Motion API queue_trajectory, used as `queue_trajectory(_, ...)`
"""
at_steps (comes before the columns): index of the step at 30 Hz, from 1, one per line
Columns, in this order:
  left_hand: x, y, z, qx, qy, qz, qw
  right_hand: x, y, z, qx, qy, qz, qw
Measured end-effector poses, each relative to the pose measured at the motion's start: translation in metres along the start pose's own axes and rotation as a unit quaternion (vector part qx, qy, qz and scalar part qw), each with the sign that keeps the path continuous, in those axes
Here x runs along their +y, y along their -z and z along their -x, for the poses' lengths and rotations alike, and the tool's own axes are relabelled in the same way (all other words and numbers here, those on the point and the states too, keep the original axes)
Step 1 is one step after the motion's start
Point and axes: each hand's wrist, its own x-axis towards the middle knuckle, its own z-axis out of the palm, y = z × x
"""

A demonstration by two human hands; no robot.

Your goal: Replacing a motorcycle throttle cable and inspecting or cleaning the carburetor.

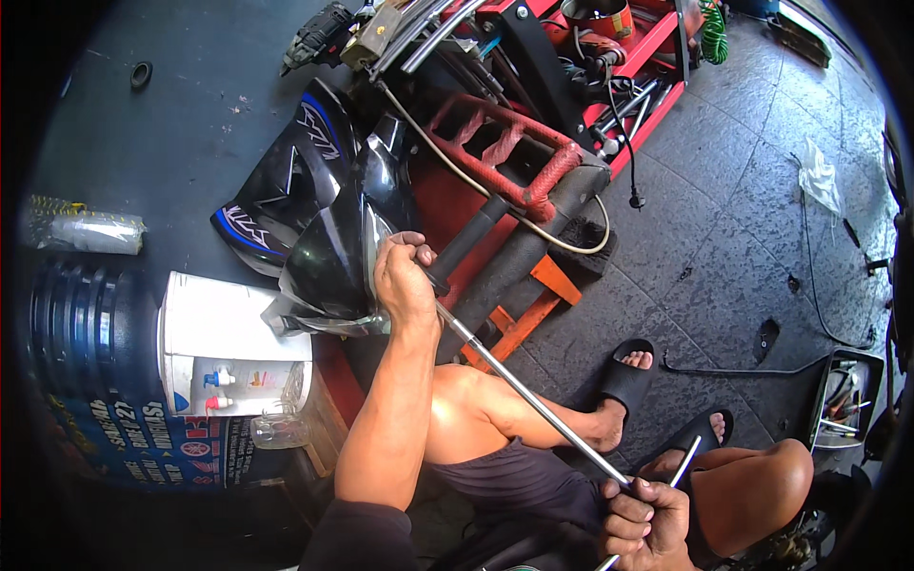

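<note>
My left hand (405, 281) is closed at the upper end of a long steel rod (519, 385), beside a black cylinder (476, 233) angled toward a red metal step frame (552, 176); its hold is partly hidden. My right hand (643, 528) grips the rod's lower end, where a short steel crossbar (687, 457) crosses it. Glossy black fairing panels (338, 247) with blue trim lie left of my left hand. An orange bracket (509, 333) sits under the rod.
A white water dispenser (233, 314) and blue bottle (90, 333) stand left. Above are a red tool trolley (647, 43), cordless drill (314, 33) and cream hose (600, 228). A tool tray (847, 400) lies right on grey tiles (724, 257). My sandalled feet (624, 381) are below.
</note>
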Motion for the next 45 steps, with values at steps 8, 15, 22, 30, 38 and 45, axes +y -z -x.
queue_trajectory(8, 0.006, 0.006, 0.016, 0.038, 0.024, -0.006, 0.999, -0.011, -0.004, 0.011, 0.001, -0.036, -0.015, 0.999)
queue_trajectory(15, -0.027, -0.025, -0.017, -0.016, 0.010, -0.055, 0.998, -0.010, 0.003, -0.010, -0.027, 0.027, -0.074, 0.997)
queue_trajectory(22, -0.048, -0.073, -0.034, -0.106, -0.027, 0.024, 0.994, -0.007, -0.017, -0.020, 0.000, 0.109, 0.004, 0.994)
queue_trajectory(30, -0.058, -0.075, -0.050, -0.100, 0.162, 0.203, 0.960, 0.011, -0.055, -0.012, -0.005, 0.113, 0.021, 0.993)
queue_trajectory(38, -0.064, -0.070, -0.062, -0.151, 0.195, 0.153, 0.957, 0.020, -0.031, -0.021, 0.033, 0.149, 0.011, 0.988)
queue_trajectory(45, -0.032, -0.076, -0.060, -0.227, 0.286, 0.155, 0.918, 0.023, -0.020, -0.025, 0.006, 0.139, -0.001, 0.990)
